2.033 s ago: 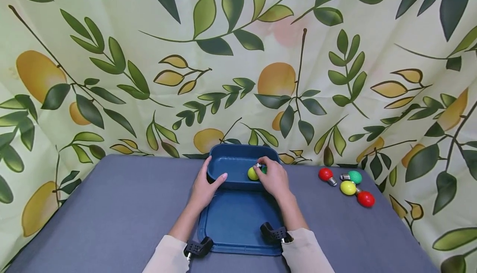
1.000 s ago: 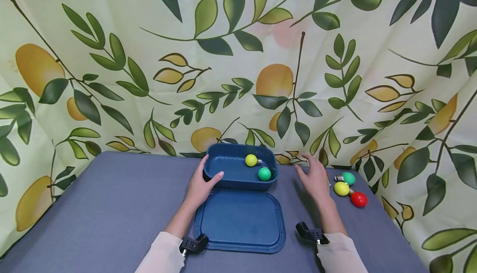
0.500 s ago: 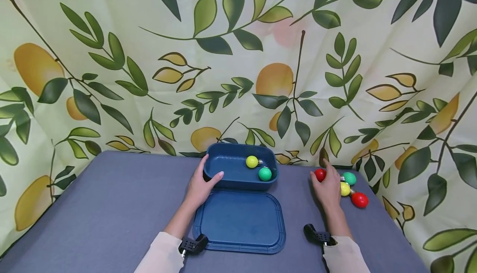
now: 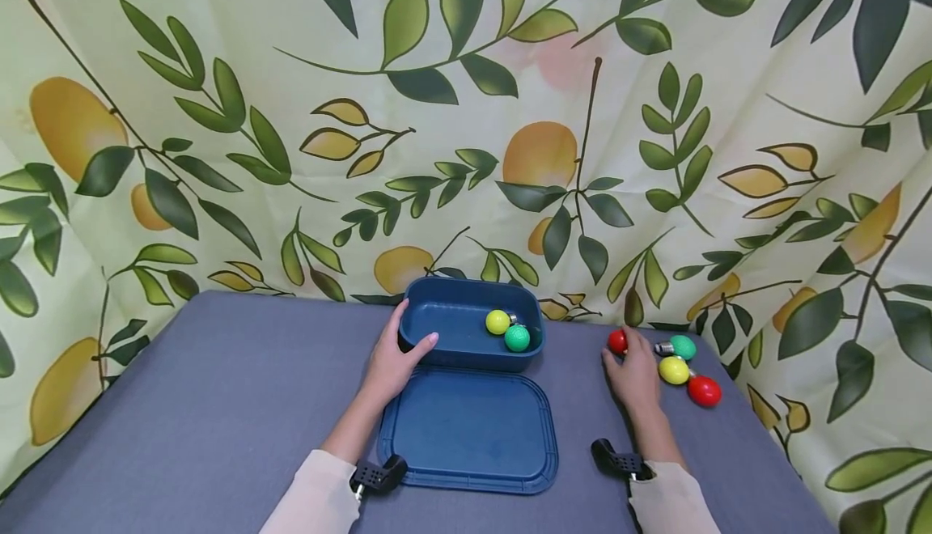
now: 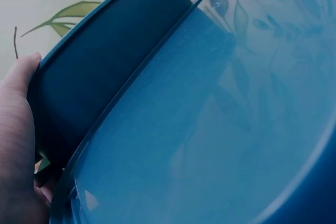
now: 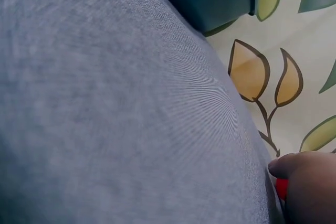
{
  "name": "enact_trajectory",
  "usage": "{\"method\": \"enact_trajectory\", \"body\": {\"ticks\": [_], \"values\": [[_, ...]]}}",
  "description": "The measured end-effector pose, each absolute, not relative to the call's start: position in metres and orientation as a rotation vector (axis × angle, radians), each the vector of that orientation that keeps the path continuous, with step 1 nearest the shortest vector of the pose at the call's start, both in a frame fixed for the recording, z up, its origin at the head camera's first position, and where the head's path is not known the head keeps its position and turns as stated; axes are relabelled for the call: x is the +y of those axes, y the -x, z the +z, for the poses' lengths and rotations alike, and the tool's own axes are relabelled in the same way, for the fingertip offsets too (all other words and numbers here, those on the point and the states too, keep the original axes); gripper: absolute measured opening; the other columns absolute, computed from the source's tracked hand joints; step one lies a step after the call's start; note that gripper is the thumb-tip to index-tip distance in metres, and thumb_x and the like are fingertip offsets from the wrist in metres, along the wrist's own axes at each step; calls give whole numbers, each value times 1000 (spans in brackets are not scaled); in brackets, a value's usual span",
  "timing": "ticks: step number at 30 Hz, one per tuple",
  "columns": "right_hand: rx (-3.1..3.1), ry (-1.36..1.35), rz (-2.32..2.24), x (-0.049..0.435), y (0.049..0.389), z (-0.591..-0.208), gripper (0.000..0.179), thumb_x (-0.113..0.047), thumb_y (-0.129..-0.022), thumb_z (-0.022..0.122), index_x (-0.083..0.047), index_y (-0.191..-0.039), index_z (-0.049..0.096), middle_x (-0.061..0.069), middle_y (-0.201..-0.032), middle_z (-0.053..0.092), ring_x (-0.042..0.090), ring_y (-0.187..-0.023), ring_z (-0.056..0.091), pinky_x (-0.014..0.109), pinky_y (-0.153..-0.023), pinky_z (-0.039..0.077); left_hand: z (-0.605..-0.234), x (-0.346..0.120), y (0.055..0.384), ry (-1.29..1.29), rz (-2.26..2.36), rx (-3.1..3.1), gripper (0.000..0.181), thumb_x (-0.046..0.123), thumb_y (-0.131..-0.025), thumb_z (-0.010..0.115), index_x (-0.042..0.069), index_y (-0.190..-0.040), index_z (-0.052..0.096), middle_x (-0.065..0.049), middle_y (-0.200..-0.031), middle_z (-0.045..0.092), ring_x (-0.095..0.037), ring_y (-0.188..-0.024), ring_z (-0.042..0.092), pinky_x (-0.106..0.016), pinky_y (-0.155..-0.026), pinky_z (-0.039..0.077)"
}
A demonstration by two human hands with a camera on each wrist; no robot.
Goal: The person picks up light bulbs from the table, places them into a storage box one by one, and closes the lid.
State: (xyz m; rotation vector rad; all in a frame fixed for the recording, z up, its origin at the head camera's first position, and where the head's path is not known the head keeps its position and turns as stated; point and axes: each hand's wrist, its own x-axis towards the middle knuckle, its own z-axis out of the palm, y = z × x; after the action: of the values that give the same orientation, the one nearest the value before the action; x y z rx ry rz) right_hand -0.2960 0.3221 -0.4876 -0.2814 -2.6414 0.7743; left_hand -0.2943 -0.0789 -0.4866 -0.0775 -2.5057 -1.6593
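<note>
In the head view my left hand (image 4: pixel 391 360) grips the left end of a blue lunch box (image 4: pixel 444 352), thumb at its front and fingers along its side. Inside lie a yellow light bulb (image 4: pixel 498 322) and a green light bulb (image 4: pixel 518 338), close together at the right. Over to the right, my right hand (image 4: pixel 635 372) holds a red light bulb (image 4: pixel 616 342) low at the table; the hand covers its metal base. The right wrist view shows the thumb beside a sliver of the red bulb (image 6: pixel 282 188).
The blue lid (image 4: pixel 469 433) lies flat in front of the box. Beyond the right hand are a green bulb (image 4: pixel 683 347), a yellow bulb (image 4: pixel 673 370) and another red bulb (image 4: pixel 705 391). A leaf-patterned cloth (image 4: pixel 451 129) hangs behind the grey table (image 4: pixel 240 421).
My right hand left the box, where the green bulb now lies, moved right and took hold of the red bulb, which shifted slightly left. The left hand stays on the box.
</note>
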Motion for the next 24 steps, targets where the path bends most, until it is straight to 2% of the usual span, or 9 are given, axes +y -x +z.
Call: {"method": "enact_trajectory", "body": {"ticks": [5, 8, 14, 18, 21, 24], "values": [[-2563, 243, 828, 319, 297, -491, 52, -13, -92, 70, 1, -140, 53, 36, -129, 58, 52, -118, 56, 63, -100, 43, -486, -80, 295, 71, -1651, -2506, 87, 53, -91, 70, 32, -161, 23, -7, -168, 26, -35, -155, 26, -65, -120, 24], [-2516, 279, 891, 316, 295, -490, 50, -12, -92, 71, 1, -137, 55, 34, -128, 61, 50, -116, 58, 61, -97, 44, -486, -80, 295, 73, -1649, -2508, 87, 54, -91, 70, 33, -161, 23, -8, -168, 26, -36, -155, 26, -66, -120, 24], [-2406, 378, 1037, 311, 293, -488, 50, -15, -91, 73, 2, -134, 55, 29, -121, 65, 41, -107, 62, 44, -88, 45, -488, -78, 296, 74, -1649, -2504, 86, 55, -91, 70, 35, -161, 23, -8, -168, 26, -36, -155, 27, -66, -120, 25], [-2400, 396, 1054, 306, 293, -488, 50, -19, -89, 75, -1, -132, 56, 24, -124, 65, 35, -105, 64, 35, -84, 44, -489, -79, 296, 72, -1649, -2501, 86, 55, -91, 70, 36, -161, 23, -7, -168, 26, -35, -155, 27, -66, -120, 25], [-2407, 377, 1047, 303, 293, -486, 50, -20, -90, 75, -3, -134, 57, 23, -121, 67, 33, -102, 64, 34, -83, 44, -489, -80, 297, 68, -1639, -2508, 86, 56, -90, 69, 36, -161, 23, -8, -168, 27, -36, -154, 28, -66, -120, 25], [-2411, 327, 1019, 298, 292, -481, 49, -20, -90, 75, -4, -134, 59, 24, -120, 68, 34, -102, 64, 37, -84, 47, -489, -80, 297, 64, -1642, -2510, 87, 56, -90, 69, 36, -161, 23, -8, -168, 26, -36, -154, 28, -66, -119, 25]]}}
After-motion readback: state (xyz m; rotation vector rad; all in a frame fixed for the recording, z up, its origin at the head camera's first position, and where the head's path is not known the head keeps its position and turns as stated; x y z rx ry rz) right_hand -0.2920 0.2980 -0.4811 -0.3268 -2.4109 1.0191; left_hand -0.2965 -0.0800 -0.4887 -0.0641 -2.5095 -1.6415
